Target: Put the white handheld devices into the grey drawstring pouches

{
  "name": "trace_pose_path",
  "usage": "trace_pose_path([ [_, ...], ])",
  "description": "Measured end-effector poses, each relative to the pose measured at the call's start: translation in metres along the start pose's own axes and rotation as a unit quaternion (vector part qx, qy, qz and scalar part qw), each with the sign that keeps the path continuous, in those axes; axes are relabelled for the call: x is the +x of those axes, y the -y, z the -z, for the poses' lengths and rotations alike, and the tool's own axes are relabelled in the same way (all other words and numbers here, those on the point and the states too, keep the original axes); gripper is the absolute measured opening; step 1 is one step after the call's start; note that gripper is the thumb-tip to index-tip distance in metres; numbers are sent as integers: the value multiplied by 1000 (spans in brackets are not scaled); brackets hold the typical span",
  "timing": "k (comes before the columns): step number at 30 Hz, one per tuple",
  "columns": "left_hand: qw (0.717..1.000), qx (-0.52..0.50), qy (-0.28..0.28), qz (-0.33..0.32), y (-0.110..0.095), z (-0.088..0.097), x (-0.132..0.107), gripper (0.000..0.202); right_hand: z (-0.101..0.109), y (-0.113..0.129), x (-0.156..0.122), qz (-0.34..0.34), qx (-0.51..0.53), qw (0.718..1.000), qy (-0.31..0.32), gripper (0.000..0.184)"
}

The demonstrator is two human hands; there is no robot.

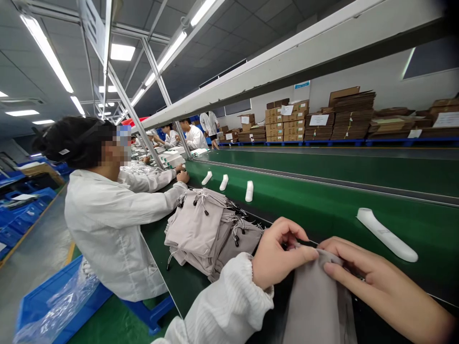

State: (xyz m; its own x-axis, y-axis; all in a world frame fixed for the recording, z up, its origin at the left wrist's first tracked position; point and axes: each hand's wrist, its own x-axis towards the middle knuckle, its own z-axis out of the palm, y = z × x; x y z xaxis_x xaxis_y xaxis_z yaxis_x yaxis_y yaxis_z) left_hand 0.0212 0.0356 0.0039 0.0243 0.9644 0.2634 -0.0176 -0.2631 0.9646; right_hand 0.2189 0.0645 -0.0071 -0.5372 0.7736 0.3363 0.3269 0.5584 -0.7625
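Nearest, at 6 o'clock: a grey pouch (315, 301), low in the view, gripped at its top edge from both sides. At 10 o'clock of the pouch, the left hand (279, 255), out of a white knit sleeve (229, 301), curled almost to a fist, pinching the top edge between thumb and fingertips. At 2 o'clock of the pouch, the right hand (373, 277), less closed, fingers long and nearly straight, thumb laid flat on the cloth and clamping the edge against the forefinger. Between the two hands something dark and thin, perhaps a cord, too small to tell.

Just beyond the hands, toward 12 o'clock, the green belt (322, 205). On it, at 1 o'clock of the right hand and near it, a long white part (386, 235) lying on its side. Farther along, at 11 o'clock, three more white parts (249, 191) in a row, well apart from the first. At 10 o'clock of the left hand, a pile (208, 229) of similar grey pouches with dark cords, beside the belt. Just beside the pile at 9 o'clock, a co-worker (107, 224) in a white coat, both arms stretched toward the belt. Below that person, at 8 o'clock, a blue crate (32, 306) with clear film over it. Far at 1 o'clock, behind the belt, stacked brown cartons (351, 114).
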Motion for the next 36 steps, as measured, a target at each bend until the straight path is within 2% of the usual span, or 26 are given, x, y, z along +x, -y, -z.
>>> trace_pose_path([
  [3,997,-18,52,45,-2,14,4,25,4,6,1,-21,11,998,64,26],
  [6,995,28,83,45,-7,26,8,19,8,13,4,-23,31,995,90,25],
  [10,992,63,103,41,-13,34,12,19,11,17,8,-20,65,994,91,18],
  [14,991,-7,116,65,-12,39,18,14,16,10,12,-50,109,990,72,5],
  [16,988,-89,94,80,-9,48,21,15,26,0,16,-88,170,980,53,14],
  [19,980,-190,2,61,-7,69,26,30,52,-17,21,-125,325,937,13,21],
  [21,981,-187,-51,27,-8,77,28,34,69,-24,22,-112,406,906,-27,22],
  [22,985,-159,-61,14,-8,76,28,31,76,-24,22,-98,432,896,-45,22],
  [24,996,-77,-34,7,-10,62,26,27,82,-19,20,-69,462,882,-63,20],
  [26,999,5,40,23,-10,34,23,34,81,-11,19,-50,483,872,-61,18],
  [29,984,67,156,56,-8,-14,22,54,74,1,16,-32,506,861,-49,16],
  [31,973,66,210,72,-4,-38,26,58,73,8,13,-19,513,857,-36,16],
  [33,965,36,249,78,-1,-51,34,56,74,13,10,-7,515,857,-19,17],
  [36,959,20,277,60,0,-57,45,46,75,17,8,5,510,860,-9,18],
])
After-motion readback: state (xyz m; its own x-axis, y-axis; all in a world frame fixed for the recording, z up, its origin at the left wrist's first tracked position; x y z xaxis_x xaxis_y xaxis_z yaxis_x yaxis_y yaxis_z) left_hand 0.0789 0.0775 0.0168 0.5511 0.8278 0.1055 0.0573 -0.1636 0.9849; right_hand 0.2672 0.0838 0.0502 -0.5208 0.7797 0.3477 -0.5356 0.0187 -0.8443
